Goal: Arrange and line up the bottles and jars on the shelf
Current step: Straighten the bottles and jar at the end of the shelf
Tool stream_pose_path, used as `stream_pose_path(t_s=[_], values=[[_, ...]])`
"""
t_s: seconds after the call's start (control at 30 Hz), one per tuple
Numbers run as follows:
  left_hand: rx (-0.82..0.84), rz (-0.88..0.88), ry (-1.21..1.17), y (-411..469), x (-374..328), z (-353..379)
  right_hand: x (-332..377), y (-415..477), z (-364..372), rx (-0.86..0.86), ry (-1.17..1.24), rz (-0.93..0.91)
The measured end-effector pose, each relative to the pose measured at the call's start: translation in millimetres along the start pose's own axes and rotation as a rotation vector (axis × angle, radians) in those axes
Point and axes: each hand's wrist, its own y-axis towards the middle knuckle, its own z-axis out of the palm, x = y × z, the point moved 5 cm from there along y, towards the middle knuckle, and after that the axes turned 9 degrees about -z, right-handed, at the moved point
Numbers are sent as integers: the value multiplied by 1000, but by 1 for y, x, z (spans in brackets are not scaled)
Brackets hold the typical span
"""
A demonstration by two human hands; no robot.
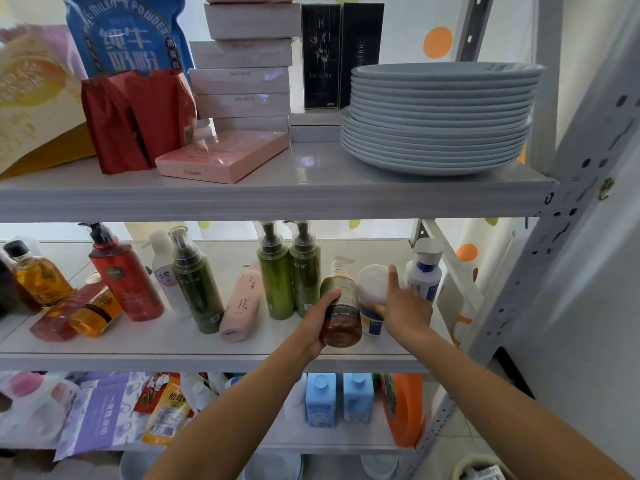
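Shelf (173, 362) looks half sorted: green bottles (277, 282) stand in line, while an orange bottle (95, 311) lies toppled. Left hand (318, 320) grips the brown bottle (343, 323); right hand (405, 310) fingers clasp the white jar (372, 285).

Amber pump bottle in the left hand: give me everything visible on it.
The translucent amber plastic pump bottle has a white pump head, a pale label round its upper body and brown liquid inside. It stands roughly upright near the front of the white middle shelf, between two green pump bottles and a white round jar. The left hand grips its left side.
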Motion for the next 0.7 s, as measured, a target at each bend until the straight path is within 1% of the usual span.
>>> stream_pose_path(t_s=[0.03, 0.07, 0.1, 0.13, 0.17, 0.23, 0.27, 0.3, 0.33, 0.4, 0.47, 0.5, 0.53, 0.63, 0.67, 0.7], values=[[5, -7, -2, 2, 1, -1, 1, -5, -4, -70, 8, -10], [17, -13, -14, 4, 2, -1, 2, -12, -6, -169, 65, -15], [33, -18, -35, 5, 3, -1, 3, -20, -5, -242, 168, 10], [42, -21, -54, 6, 4, -1, 4, -27, 2, -247, 331, 66], [42, -17, -59, 7, 4, -2, 6, -31, 14, -172, 548, 140], [9, 1, -16, 9, 3, -2, 21, -36, 42, 131, 1043, 286], [-27, 10, 9, 10, 2, -2, 30, -38, 51, 249, 1220, 336], [-83, 18, 24, 12, 1, -5, 35, -38, 53, 309, 1287, 333], [-142, 33, 46, 13, 0, -9, 39, -36, 54, 319, 1256, 291], [-236, 56, 126, 14, 0, -15, 39, -31, 53, 284, 1105, 225], [-255, 47, 163, 13, 2, -16, 39, -28, 54, 244, 1038, 229], [-256, 34, 170, 12, 3, -14, 40, -27, 55, 233, 1039, 240], [-285, 28, 229, 11, 3, -13, 41, -27, 57, 229, 1046, 250], [-486, 12, 609, 5, -2, -21, 47, -28, 64, 201, 1070, 302], [-472, 17, 638, 2, -2, -21, 49, -29, 68, 170, 1082, 337], [-407, 22, 607, -1, -2, -20, 51, -30, 72, 127, 1092, 381]])
